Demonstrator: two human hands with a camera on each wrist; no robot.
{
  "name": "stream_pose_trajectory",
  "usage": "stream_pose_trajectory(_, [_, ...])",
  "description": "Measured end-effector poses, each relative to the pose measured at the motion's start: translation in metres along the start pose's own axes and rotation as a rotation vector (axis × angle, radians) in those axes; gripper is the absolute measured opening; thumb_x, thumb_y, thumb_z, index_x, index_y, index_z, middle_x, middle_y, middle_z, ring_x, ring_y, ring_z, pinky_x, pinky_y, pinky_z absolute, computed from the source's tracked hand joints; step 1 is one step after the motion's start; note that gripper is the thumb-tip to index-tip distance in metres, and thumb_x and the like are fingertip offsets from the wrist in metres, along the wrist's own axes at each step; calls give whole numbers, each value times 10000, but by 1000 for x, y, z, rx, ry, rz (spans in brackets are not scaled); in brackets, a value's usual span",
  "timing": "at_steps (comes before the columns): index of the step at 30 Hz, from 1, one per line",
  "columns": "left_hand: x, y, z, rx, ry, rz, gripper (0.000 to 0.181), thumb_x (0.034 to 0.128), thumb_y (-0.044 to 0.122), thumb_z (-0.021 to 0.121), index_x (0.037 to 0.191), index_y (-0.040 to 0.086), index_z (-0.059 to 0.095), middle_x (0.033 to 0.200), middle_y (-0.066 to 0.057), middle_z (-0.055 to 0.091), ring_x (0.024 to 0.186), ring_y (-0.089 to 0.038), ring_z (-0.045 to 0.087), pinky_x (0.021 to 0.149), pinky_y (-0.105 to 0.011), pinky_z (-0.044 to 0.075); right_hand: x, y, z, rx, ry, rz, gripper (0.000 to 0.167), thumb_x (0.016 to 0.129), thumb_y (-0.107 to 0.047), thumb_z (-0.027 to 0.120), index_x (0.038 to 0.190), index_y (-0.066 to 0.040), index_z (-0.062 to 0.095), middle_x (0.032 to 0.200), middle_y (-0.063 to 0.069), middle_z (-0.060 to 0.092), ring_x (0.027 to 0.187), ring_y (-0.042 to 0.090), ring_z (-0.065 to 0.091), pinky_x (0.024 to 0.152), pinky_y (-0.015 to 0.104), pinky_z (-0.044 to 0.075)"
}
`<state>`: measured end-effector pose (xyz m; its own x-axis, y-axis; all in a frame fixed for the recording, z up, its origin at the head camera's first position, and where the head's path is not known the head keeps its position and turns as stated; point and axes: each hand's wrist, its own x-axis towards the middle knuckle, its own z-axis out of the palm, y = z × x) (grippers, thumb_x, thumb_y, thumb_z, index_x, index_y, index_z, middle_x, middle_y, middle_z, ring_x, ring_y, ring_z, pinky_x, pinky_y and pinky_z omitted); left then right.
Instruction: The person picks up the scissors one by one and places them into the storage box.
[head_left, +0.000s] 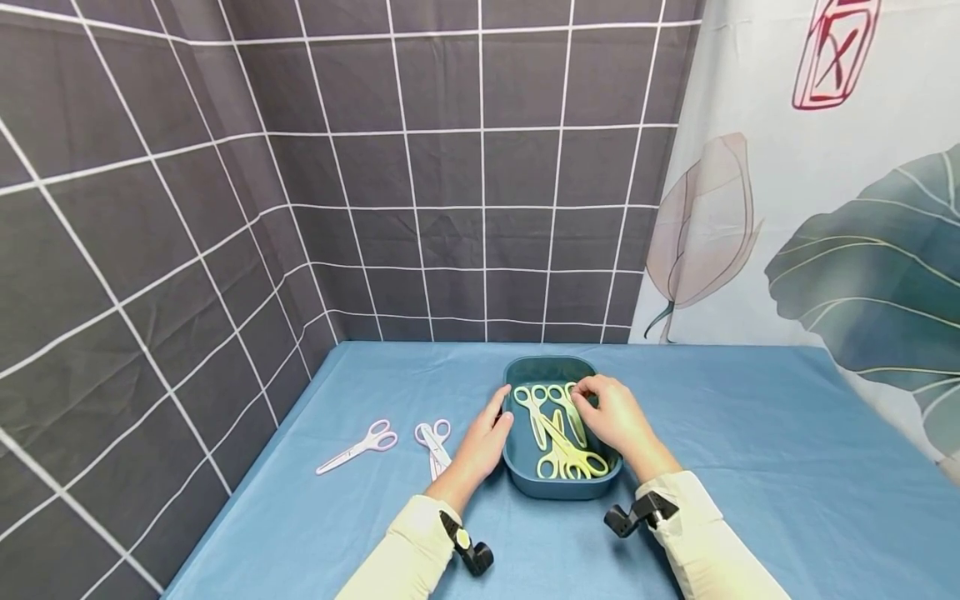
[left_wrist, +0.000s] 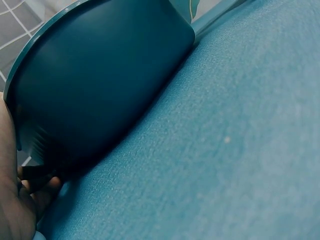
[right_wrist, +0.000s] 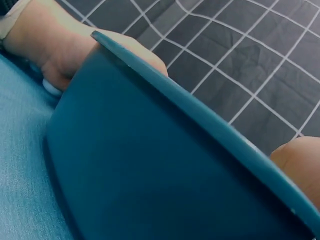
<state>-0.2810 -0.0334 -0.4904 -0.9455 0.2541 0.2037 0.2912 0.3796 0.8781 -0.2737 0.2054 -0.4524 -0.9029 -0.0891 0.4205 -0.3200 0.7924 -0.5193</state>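
Observation:
A dark teal plastic bin [head_left: 562,490] stands on the blue cloth and holds several yellow-green scissors [head_left: 572,458]. My left hand [head_left: 480,443] holds the bin's left side, its thumb and a finger at the rim. In the left wrist view, fingers [left_wrist: 47,192] lie low against the outer wall. Over the right rim reaches my right hand [head_left: 617,417], pinching a handle loop of the pale green scissors [head_left: 576,423] at the bin's right side. Those scissors still lie inside, handles toward the far end. Its fingertips are partly hidden; the right wrist view mostly shows the bin's outer wall [right_wrist: 150,165].
Left of the bin, scissors with pink-purple handles [head_left: 363,446] lie on the blue cloth [head_left: 712,408]. More purple-handled scissors [head_left: 433,440] lie nearer, partly covered by my left hand. A dark grid-patterned curtain [head_left: 450,167] hangs behind the table and along its left.

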Motion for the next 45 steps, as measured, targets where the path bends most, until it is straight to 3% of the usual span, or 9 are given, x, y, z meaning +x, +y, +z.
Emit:
stream_pose_trajectory(4, [0, 0, 0, -4, -1, 1, 500, 1072, 208, 425, 1570, 190, 390, 1574, -151, 407, 1451, -342, 364, 1182, -537, 279, -1, 6, 3, 88, 58, 32, 103, 974, -163, 651, 985, -103, 733, 940, 43, 688, 802, 211, 586, 730, 416, 491])
stream_pose_trajectory(8, [0, 0, 0, -1, 0, -1, 502, 1071, 210, 426, 1571, 176, 389, 1575, -148, 407, 1451, -340, 363, 1183, -537, 279, -3, 12, 4, 182, 129, 1, 95, 970, -149, 661, 970, -92, 736, 917, 41, 694, 764, 174, 567, 701, 385, 474])
stream_pose_trajectory(14, [0, 0, 0, -6, 3, 9, 504, 1068, 198, 426, 1570, 165, 388, 1574, -150, 409, 1451, -342, 363, 1183, -536, 278, -7, 25, 7, 402, 166, -120, 81, 946, 8, 651, 934, -22, 725, 1006, 107, 712, 935, 168, 618, 839, 212, 456])
stream_pose_trajectory(18, [0, 0, 0, -5, -2, 3, 510, 1068, 202, 426, 1575, 178, 381, 1580, -144, 401, 1455, -336, 358, 1186, -531, 275, -9, 32, 10, 535, 147, -203, 235, 828, 196, 558, 911, 30, 702, 1070, 218, 694, 1084, 267, 619, 945, 133, 403])
stream_pose_trajectory(21, [0, 0, -1, 2, -4, 3, 510, 1067, 201, 427, 1574, 183, 382, 1579, -152, 400, 1453, -347, 358, 1181, -546, 279, -10, 36, 12, 581, 125, -227, 316, 755, 228, 500, 908, 34, 696, 1101, 269, 675, 1176, 283, 590, 1002, 121, 372])
stream_pose_trajectory(24, [0, 1, -2, 5, -9, -8, 509, 1069, 210, 428, 1576, 202, 380, 1584, -133, 397, 1458, -333, 354, 1185, -533, 277, -11, 38, 12, 598, 104, -213, 343, 755, 227, 475, 914, 19, 697, 1136, 266, 671, 1264, 260, 549, 1051, 115, 332])
stream_pose_trajectory(32, [-1, 0, 0, 6, -2, 1, 502, 1067, 202, 426, 1568, 186, 394, 1573, -153, 409, 1449, -350, 364, 1178, -549, 281, -16, 44, 14, 591, 89, -153, 355, 752, 195, 455, 926, 3, 697, 1275, 245, 640, 1423, 418, 374, 1102, 124, 243])
stream_pose_trajectory(40, [-1, 0, 0, -8, 5, 14, 503, 1064, 194, 428, 1565, 175, 399, 1567, -144, 421, 1448, -342, 371, 1183, -527, 282, -17, 49, 17, 556, 105, -142, 344, 790, 186, 454, 931, -5, 703, 1300, 233, 636, 1435, 42, 328, 1115, 126, 218])
stream_pose_trajectory(45, [-1, 1, 0, -17, 1, 12, 502, 1066, 193, 425, 1567, 176, 396, 1574, -148, 409, 1453, -344, 360, 1186, -531, 275, -15, 49, 17, 558, 102, -120, 347, 800, 180, 451, 927, -14, 709, 1298, 216, 642, 1464, 248, 342, 1114, 127, 219])
